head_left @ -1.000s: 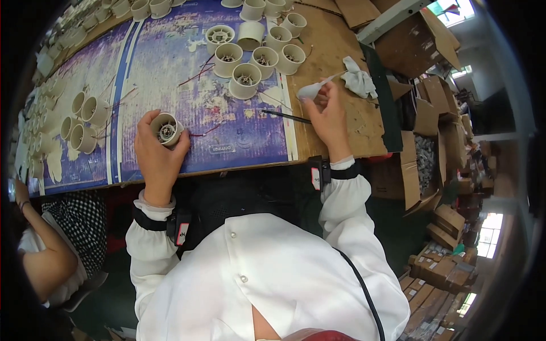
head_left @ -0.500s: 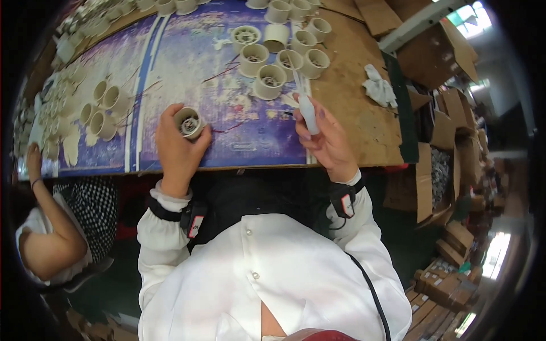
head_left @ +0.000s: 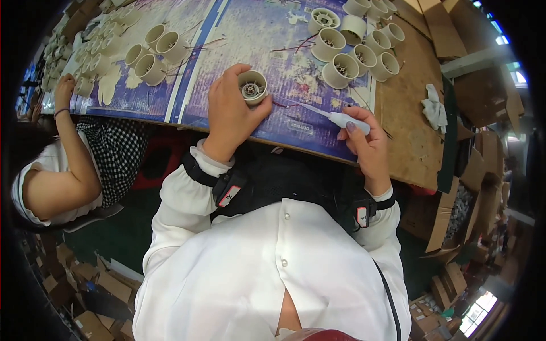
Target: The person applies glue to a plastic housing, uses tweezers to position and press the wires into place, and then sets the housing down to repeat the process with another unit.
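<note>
My left hand [head_left: 232, 108] is closed around a white round cup-shaped housing [head_left: 260, 80] with metal parts inside, its mouth facing up. Thin red wires [head_left: 284, 105] come out of its right side. In my right hand [head_left: 367, 142] is a small white squeeze bottle [head_left: 351, 121] with a long thin nozzle. It is held tilted, its tip pointing left toward the housing and apart from it. Similar white housings [head_left: 340, 69], several with wires, stand in a group beyond my right hand.
More housings [head_left: 151, 69] stand on the left of the purple-and-white covered table [head_left: 239, 42]. A co-worker's arm [head_left: 71, 142] rests at the left edge. A white crumpled cloth [head_left: 434, 108] lies on the brown board at right. Open cardboard boxes [head_left: 443, 219] stand beyond the right edge.
The view has swung, shifting the table scene to the right. The squeeze bottle has tipped from upright to nearly level, its nozzle now toward the housing. The left hand keeps its hold.
</note>
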Available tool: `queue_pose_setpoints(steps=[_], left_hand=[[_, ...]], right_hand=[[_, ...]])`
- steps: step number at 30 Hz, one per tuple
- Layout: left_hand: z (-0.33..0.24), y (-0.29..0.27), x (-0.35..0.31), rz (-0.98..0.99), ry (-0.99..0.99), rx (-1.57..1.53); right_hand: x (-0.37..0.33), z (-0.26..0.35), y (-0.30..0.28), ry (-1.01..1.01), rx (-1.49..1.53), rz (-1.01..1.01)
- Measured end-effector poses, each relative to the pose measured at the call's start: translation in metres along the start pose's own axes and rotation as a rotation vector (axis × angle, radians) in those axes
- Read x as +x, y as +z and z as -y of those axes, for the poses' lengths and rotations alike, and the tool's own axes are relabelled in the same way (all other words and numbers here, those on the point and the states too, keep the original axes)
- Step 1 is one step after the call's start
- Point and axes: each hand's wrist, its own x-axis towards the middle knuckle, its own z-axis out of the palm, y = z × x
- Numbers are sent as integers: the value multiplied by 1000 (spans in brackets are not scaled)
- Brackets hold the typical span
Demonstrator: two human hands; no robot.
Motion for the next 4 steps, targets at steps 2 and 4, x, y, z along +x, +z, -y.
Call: queue_pose_setpoints(steps=[2, 4], left_hand=[[1, -1, -1, 3, 15, 15], [1, -1, -1, 12, 10, 22]], right_hand=[[5, -8, 1, -102, -76, -19], [8, -13, 4, -158, -121, -42]])
